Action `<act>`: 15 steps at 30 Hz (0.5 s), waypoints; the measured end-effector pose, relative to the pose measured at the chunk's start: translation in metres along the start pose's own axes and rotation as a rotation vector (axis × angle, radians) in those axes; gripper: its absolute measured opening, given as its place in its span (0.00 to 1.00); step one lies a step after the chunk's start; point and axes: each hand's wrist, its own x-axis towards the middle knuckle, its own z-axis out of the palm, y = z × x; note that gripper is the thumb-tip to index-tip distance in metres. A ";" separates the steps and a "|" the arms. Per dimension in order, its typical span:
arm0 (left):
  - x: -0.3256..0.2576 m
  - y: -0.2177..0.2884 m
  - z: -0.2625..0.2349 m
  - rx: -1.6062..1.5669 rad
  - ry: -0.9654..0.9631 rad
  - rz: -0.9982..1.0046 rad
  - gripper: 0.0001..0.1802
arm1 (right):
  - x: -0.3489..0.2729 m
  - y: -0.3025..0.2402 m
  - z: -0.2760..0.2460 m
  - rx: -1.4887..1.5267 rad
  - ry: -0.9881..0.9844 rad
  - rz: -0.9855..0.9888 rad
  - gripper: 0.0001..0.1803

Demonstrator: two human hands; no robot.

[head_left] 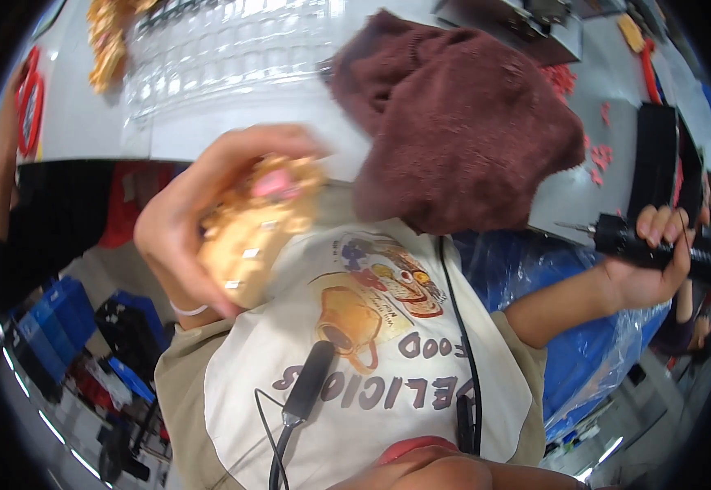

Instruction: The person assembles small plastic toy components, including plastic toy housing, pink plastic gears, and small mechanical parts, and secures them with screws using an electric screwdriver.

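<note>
My left hand point(172, 220) is wrapped round a yellow plastic piece point(249, 245), held up in front of my chest near the table edge. The piece has bumpy edges, a pink part at its upper end and small pale square spots along its face; motion blurs it. Out to the right, my right hand point(658, 265) grips a black electric screwdriver point(614, 237). Its thin metal bit points left, apart from the yellow piece.
A brown cloth point(470, 139) drapes over the table's front edge. Behind it lie a clear plastic tray point(216, 73), more yellow pieces point(106, 53) and small pink-red bits point(601, 155). Blue plastic sheeting point(503, 269) sits below right. Another person's arm point(0, 163) shows far left, beside red handles point(30, 106).
</note>
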 end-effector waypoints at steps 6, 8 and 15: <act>-0.096 0.075 0.008 0.585 0.430 -0.837 0.58 | 0.005 0.002 -0.017 -0.073 -0.010 -0.044 0.08; -0.096 0.085 0.012 0.849 0.643 -1.018 0.45 | 0.007 0.004 -0.011 -0.074 0.000 -0.055 0.20; -0.032 0.094 -0.056 0.895 0.635 -0.442 0.17 | 0.009 0.017 0.001 -0.096 0.006 -0.036 0.12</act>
